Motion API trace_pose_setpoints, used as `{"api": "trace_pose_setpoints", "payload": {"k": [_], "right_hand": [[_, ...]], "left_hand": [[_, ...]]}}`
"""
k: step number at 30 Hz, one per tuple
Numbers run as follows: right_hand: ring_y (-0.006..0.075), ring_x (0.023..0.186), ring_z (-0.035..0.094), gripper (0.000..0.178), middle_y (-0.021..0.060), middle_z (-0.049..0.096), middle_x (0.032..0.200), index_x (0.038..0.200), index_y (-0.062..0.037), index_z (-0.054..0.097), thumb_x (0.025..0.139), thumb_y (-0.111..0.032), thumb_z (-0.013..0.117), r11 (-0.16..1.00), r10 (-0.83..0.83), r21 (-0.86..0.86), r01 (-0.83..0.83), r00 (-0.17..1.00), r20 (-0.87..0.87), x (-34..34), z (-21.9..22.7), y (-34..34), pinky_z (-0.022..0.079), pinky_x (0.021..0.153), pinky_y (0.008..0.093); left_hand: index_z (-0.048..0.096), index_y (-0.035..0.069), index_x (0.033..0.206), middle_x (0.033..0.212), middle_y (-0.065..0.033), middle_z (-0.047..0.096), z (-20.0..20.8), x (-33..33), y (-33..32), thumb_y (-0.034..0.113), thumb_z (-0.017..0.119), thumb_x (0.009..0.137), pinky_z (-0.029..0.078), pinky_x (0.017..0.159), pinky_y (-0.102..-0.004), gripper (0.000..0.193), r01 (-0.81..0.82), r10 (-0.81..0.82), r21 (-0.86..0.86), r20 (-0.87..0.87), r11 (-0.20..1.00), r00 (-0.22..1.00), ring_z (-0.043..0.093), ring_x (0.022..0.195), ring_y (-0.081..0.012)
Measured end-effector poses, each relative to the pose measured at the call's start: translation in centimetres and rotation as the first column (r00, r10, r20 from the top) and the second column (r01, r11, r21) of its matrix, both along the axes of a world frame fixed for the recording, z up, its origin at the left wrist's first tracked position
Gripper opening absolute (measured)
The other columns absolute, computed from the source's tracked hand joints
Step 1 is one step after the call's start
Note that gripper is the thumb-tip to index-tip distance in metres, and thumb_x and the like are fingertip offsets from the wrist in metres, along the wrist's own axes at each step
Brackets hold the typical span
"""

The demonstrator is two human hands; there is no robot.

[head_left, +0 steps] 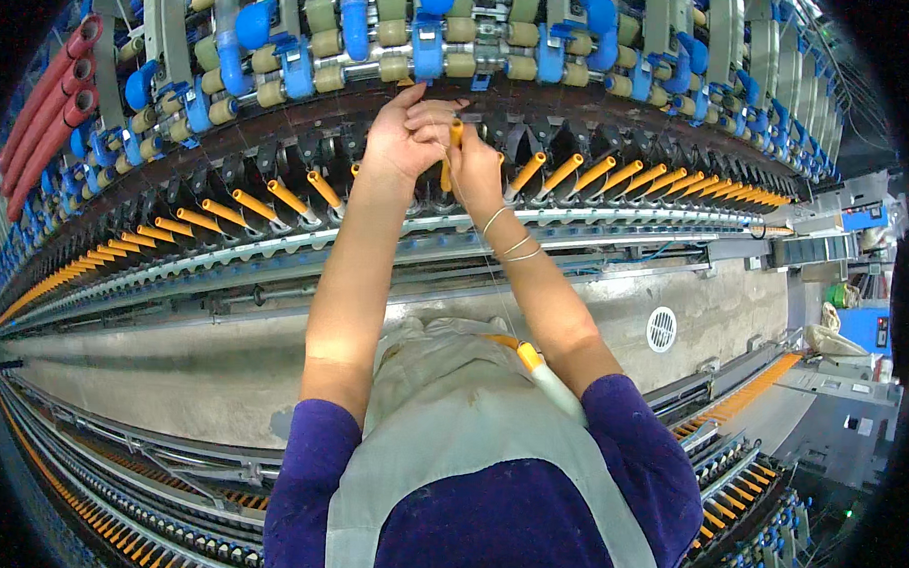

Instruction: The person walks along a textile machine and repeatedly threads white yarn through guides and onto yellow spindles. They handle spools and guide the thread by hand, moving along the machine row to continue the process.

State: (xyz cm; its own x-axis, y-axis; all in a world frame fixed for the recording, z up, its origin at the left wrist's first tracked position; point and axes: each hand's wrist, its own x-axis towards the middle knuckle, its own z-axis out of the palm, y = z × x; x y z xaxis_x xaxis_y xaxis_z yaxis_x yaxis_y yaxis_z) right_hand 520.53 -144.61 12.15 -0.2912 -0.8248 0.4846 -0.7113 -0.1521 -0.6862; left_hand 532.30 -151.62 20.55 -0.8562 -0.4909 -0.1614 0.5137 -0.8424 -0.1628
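Observation:
My hands meet over a long row of slim orange bobbin tubes (598,171) on a spinning frame. My left hand (405,137) reaches up with bent fingers pinched together below the blue and beige rollers; what they hold, if anything, is hidden. Just to its right, my right hand (475,170) closes round an orange tube (456,134), its top showing by the fingers. A fine thread (499,286) runs along my right forearm down toward a white-wound bobbin (551,380) with an orange end, tucked at the apron (460,414).
Blue and beige rollers (462,64) line the machine above my hands. Dark red tubes (55,120) slant at the far left. Metal rails (265,252) run below the bobbin row. A round floor drain (661,329) lies to the right, and another bobbin row (737,494) stands behind me.

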Motion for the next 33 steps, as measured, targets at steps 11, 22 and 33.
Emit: {"api": "trace_pose_setpoints", "payload": {"k": [11,22,33], "right_hand": [[0.0371,0.075,0.065,0.032,0.0241,0.062,0.087,0.112,0.0015,0.041,0.085,-0.006,0.056,0.802,-0.103,0.54,-0.254,0.832,0.545,0.5,-17.7,0.2,0.054,0.063,0.0436],[0.0334,0.061,0.064,0.019,0.0137,0.065,0.071,0.098,-0.007,0.059,0.081,-0.015,0.059,0.875,0.103,0.47,0.117,0.903,-0.417,-0.8,-16.3,6.5,0.051,0.054,0.0455],[0.0343,0.058,0.062,0.02,0.015,0.062,0.061,0.074,-0.0061,0.062,0.077,-0.026,0.062,0.869,0.001,0.474,0.139,0.959,-0.284,-1.6,-16.7,6.9,0.052,0.056,0.0433]], "left_hand": [[0.061,0.004,0.1,0.057,0.0073,0.029,-19.0,7.4,12.3,0.018,0.051,0.092,0.018,0.04,-0.0208,0.018,0.031,0.161,-0.223,0.784,0.974,0.6,0.025,0.045,-0.0044],[0.057,0.002,0.109,0.057,0.0047,0.032,-28.2,11.0,16.8,0.015,0.05,0.093,0.022,0.04,-0.0201,0.021,-0.006,0.024,-0.024,0.861,1.0,0.508,0.03,0.047,-0.0057],[0.06,0.004,0.096,0.059,0.0038,0.037,-29.9,8.4,14.5,0.016,0.055,0.09,0.022,0.04,-0.0194,0.014,0.061,0.083,-0.127,0.874,0.99,0.48,0.034,0.048,-0.0053]]}}
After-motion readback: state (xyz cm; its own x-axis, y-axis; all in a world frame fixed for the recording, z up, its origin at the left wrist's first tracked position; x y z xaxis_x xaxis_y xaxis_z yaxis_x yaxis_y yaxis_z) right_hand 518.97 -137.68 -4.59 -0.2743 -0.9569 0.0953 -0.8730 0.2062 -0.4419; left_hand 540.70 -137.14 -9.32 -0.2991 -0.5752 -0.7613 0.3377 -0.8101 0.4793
